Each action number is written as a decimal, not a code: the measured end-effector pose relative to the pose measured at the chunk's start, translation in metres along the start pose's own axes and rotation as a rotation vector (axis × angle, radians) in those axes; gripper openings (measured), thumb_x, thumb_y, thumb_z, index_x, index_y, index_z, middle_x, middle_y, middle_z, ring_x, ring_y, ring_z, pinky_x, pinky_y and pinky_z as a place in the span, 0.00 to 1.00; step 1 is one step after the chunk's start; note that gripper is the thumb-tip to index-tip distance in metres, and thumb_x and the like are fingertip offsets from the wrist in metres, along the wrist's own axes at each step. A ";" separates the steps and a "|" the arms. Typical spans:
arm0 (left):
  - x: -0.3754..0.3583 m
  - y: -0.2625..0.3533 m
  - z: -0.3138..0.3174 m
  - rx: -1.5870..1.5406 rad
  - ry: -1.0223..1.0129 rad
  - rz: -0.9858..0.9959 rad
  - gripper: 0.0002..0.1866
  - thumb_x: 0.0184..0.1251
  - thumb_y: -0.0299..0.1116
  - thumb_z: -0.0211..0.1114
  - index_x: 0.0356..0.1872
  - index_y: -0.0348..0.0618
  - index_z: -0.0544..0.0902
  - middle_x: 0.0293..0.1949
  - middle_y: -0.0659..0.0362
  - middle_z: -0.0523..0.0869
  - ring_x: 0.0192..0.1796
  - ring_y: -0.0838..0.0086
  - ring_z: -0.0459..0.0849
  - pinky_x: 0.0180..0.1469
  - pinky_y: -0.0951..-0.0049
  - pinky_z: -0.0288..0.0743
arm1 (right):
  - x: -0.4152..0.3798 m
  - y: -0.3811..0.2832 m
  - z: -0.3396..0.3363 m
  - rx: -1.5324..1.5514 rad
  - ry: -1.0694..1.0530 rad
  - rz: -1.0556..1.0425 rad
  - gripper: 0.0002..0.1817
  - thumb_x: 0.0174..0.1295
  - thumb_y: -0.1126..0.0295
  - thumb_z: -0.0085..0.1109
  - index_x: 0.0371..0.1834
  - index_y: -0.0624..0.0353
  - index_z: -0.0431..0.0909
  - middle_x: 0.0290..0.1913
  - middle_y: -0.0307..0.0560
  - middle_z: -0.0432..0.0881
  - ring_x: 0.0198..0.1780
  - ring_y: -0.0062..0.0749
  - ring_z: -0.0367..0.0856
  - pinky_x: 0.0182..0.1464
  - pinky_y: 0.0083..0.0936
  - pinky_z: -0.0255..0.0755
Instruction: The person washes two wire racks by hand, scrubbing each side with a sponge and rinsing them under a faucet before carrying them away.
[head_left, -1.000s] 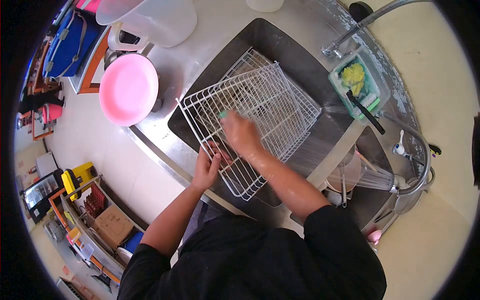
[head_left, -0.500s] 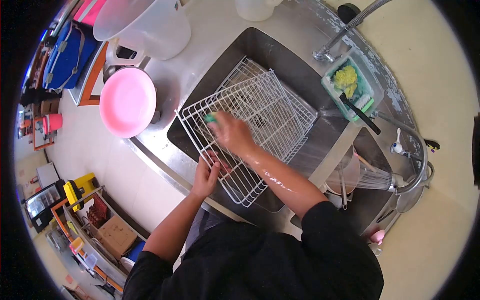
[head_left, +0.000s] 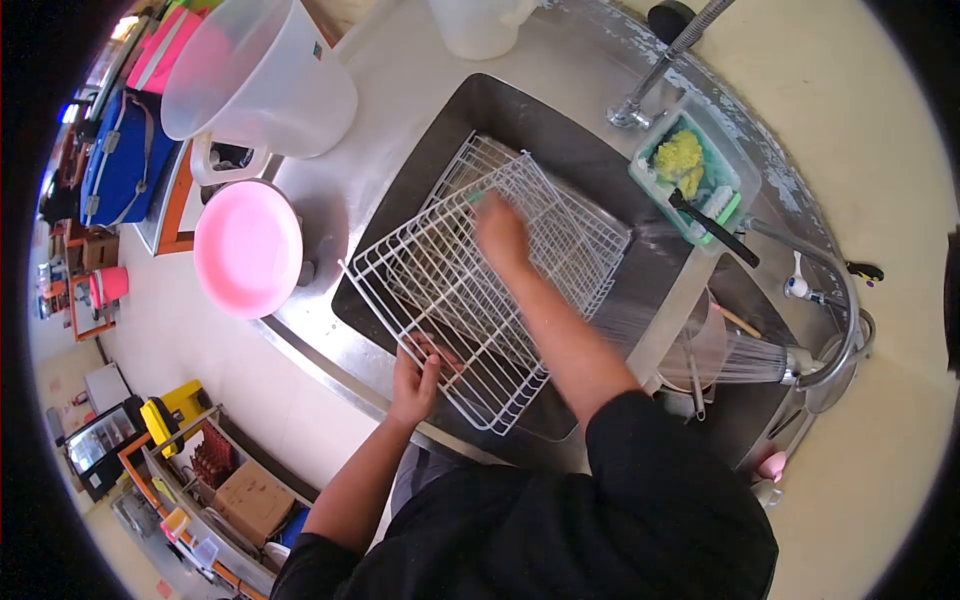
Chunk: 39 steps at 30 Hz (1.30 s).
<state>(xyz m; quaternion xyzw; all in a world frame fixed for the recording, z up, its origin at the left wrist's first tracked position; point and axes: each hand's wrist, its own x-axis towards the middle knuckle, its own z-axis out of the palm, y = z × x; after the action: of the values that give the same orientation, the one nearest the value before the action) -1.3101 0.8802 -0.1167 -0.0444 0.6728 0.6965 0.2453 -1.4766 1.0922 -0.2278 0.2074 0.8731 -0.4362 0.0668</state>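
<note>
A white wire rack (head_left: 450,290) lies tilted over the large left sink basin (head_left: 480,95), with more wire racks beneath it. My left hand (head_left: 418,377) grips the rack's near edge, fingers wrapped round its wires. My right hand (head_left: 500,232), slightly blurred, presses a small green scrubber (head_left: 477,197) to the upper part of the rack. Most of the scrubber is hidden by the fingers.
A spray head (head_left: 798,366) runs water sideways over a colander and pans in the right basin. A soapy container (head_left: 735,170) holds a yellow sponge and black-handled brush. Left stand a pink bowl (head_left: 248,250) and large clear measuring jug (head_left: 270,90).
My right hand has moved up and right along the rack with the green scrubber. My left hand keeps its hold on the near edge. The view has shifted slightly.
</note>
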 end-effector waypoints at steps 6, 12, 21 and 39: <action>-0.001 0.002 -0.002 -0.004 -0.010 0.003 0.16 0.78 0.32 0.51 0.59 0.38 0.60 0.40 0.49 0.81 0.42 0.65 0.86 0.41 0.67 0.82 | -0.017 0.034 -0.018 -0.179 -0.022 -0.190 0.13 0.67 0.61 0.58 0.48 0.55 0.73 0.43 0.57 0.81 0.44 0.55 0.83 0.43 0.49 0.77; 0.000 -0.006 -0.001 -0.015 -0.012 0.079 0.18 0.78 0.36 0.53 0.59 0.38 0.61 0.38 0.50 0.82 0.38 0.66 0.86 0.38 0.68 0.82 | -0.058 -0.007 -0.101 0.044 0.125 -0.208 0.14 0.65 0.63 0.59 0.48 0.58 0.73 0.46 0.57 0.80 0.49 0.56 0.79 0.52 0.46 0.71; 0.000 -0.010 -0.003 -0.053 -0.041 0.092 0.17 0.77 0.32 0.53 0.60 0.40 0.61 0.40 0.50 0.81 0.39 0.65 0.86 0.37 0.68 0.83 | 0.055 0.025 -0.294 -0.279 0.592 0.333 0.33 0.63 0.52 0.60 0.68 0.55 0.66 0.70 0.62 0.60 0.66 0.63 0.67 0.65 0.51 0.65; -0.001 -0.007 -0.003 0.030 -0.022 0.144 0.16 0.77 0.31 0.52 0.59 0.36 0.62 0.38 0.52 0.84 0.40 0.68 0.87 0.41 0.72 0.81 | 0.042 0.061 -0.307 0.771 0.632 0.070 0.22 0.61 0.79 0.60 0.59 0.59 0.69 0.51 0.45 0.79 0.48 0.34 0.81 0.47 0.34 0.78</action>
<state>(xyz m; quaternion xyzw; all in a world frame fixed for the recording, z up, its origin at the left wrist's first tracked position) -1.3077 0.8765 -0.1230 0.0155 0.6821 0.7026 0.2023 -1.4692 1.3801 -0.0975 0.3680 0.6183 -0.6407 -0.2678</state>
